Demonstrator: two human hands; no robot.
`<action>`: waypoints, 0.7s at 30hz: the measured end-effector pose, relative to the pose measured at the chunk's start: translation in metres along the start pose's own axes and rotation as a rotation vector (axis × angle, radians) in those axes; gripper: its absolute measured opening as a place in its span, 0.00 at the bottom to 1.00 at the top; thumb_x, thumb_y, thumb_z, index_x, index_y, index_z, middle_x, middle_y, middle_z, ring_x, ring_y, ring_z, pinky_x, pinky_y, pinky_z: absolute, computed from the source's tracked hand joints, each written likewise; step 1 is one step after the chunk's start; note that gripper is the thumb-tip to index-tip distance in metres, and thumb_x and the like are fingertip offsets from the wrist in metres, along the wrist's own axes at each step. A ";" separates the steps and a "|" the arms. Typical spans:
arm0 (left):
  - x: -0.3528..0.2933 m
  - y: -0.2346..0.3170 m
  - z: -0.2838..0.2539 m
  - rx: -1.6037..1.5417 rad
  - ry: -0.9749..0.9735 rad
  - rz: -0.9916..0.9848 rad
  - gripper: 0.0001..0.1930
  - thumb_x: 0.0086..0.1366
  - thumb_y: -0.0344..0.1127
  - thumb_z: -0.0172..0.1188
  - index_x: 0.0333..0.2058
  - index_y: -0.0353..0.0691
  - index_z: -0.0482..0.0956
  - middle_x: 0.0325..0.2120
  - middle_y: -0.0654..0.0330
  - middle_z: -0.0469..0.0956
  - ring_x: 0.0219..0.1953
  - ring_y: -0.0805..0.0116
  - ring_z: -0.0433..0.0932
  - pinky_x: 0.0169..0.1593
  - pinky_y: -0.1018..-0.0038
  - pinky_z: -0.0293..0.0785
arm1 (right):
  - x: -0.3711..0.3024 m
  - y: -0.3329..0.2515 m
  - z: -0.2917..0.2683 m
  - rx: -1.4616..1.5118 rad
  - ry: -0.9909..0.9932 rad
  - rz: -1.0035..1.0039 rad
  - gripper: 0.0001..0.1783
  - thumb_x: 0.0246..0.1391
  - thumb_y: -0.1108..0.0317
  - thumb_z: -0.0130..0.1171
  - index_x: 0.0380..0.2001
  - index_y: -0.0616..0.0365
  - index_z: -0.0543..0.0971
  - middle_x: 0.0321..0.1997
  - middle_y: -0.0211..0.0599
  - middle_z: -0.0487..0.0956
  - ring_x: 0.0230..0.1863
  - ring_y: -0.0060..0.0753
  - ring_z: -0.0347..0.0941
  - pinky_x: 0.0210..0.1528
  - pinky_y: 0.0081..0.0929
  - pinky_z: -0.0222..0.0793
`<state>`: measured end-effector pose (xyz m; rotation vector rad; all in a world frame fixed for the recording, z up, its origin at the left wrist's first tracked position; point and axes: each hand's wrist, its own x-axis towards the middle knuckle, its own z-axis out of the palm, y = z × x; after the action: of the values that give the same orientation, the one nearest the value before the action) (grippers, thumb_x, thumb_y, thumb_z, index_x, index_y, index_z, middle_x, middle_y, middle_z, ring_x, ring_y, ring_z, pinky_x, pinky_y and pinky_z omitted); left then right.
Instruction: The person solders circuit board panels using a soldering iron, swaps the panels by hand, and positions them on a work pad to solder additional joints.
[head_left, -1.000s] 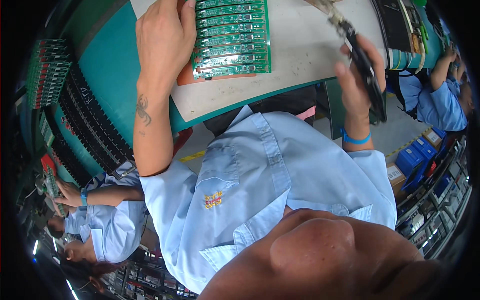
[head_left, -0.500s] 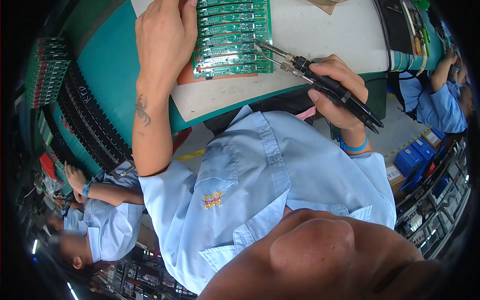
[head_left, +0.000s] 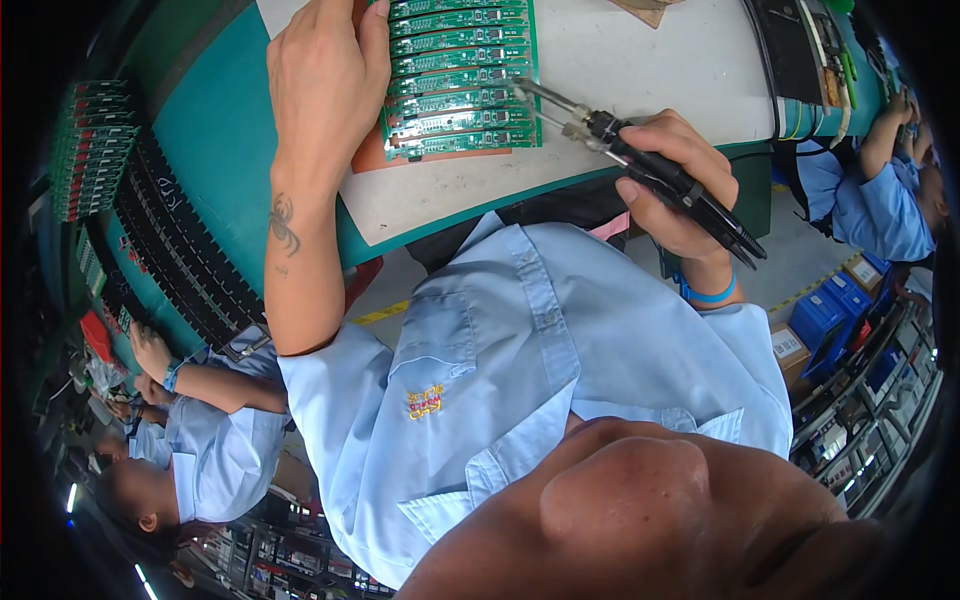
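A green circuit board panel, made of several narrow strips side by side, lies on an orange-brown backing sheet. My left hand is closed at the panel's left edge, thumb along that side; its fingertips run out at the top of the picture. In my right hand is a black soldering iron, gripped like a pen, with a thin metal tube beside its shaft. Its tip points left over the right part of the panel. Blur there hides whether it touches a strip.
Under the panel is a whitish sheet on a green-topped bench. Black slotted strips and a stack of green boards stand at the left. Pens and a dark pouch lie far right. Co-workers sit on both sides.
The panel and my left hand have shifted slightly left. The soldering iron's front end has moved a little to the right across the panel and is now blurred.
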<state>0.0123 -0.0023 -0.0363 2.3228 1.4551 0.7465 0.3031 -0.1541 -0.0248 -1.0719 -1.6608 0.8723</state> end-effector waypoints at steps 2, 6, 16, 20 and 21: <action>0.001 0.001 0.000 -0.004 0.008 -0.004 0.23 0.71 0.28 0.57 0.63 0.27 0.73 0.49 0.43 0.85 0.48 0.45 0.83 0.57 0.59 0.76 | 0.001 0.000 -0.006 -0.009 0.022 0.010 0.26 0.42 0.80 0.71 0.50 0.67 0.85 0.37 0.42 0.86 0.35 0.33 0.75 0.41 0.28 0.73; 0.000 0.001 0.002 -0.015 0.025 -0.008 0.23 0.70 0.27 0.57 0.63 0.27 0.72 0.49 0.42 0.85 0.47 0.44 0.83 0.56 0.58 0.77 | 0.007 0.013 -0.015 -0.052 0.257 0.004 0.25 0.46 0.80 0.71 0.51 0.68 0.84 0.40 0.43 0.85 0.37 0.33 0.76 0.41 0.27 0.73; 0.000 -0.004 0.009 -0.022 0.061 -0.044 0.23 0.70 0.28 0.57 0.62 0.28 0.73 0.49 0.42 0.85 0.48 0.44 0.83 0.57 0.58 0.77 | 0.017 0.018 0.001 0.098 0.509 -0.015 0.26 0.47 0.80 0.70 0.53 0.68 0.83 0.40 0.43 0.84 0.36 0.33 0.76 0.41 0.24 0.72; -0.002 -0.004 0.010 -0.043 0.093 -0.006 0.22 0.70 0.29 0.57 0.61 0.27 0.75 0.49 0.42 0.85 0.48 0.44 0.83 0.56 0.58 0.77 | 0.010 0.004 -0.004 0.015 0.079 -0.027 0.26 0.45 0.81 0.70 0.52 0.68 0.83 0.40 0.43 0.85 0.34 0.33 0.76 0.40 0.24 0.72; -0.001 -0.004 0.010 -0.043 0.091 -0.007 0.22 0.70 0.29 0.57 0.61 0.27 0.75 0.49 0.42 0.85 0.48 0.44 0.83 0.56 0.58 0.77 | 0.009 0.004 -0.004 0.016 0.079 -0.025 0.26 0.45 0.81 0.70 0.52 0.68 0.83 0.40 0.43 0.85 0.34 0.33 0.76 0.40 0.24 0.72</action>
<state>0.0141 -0.0013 -0.0466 2.2775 1.4695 0.8835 0.3064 -0.1436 -0.0242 -1.0597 -1.5958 0.8158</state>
